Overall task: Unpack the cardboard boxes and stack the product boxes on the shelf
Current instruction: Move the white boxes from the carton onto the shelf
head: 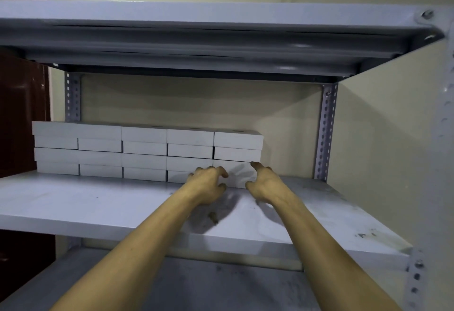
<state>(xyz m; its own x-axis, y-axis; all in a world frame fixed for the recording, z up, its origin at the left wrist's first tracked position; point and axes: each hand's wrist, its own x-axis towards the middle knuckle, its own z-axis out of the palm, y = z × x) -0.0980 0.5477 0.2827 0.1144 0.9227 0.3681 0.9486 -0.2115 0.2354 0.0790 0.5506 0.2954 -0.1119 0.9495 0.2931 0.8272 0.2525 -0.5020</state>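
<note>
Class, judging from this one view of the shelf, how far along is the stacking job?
Done: white product boxes stand stacked in five columns at the back of the middle shelf. In hand: left hand and right hand flank the bottom box of the rightmost column. Left: shelf space beside it; no cardboard boxes visible.

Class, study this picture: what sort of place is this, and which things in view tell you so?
Probably a storeroom or stockroom. A grey metal shelf on slotted steel uprights holds rows of identical white product boxes stacked against the back, and both hands, left hand and right hand, are at the end stack.
</note>
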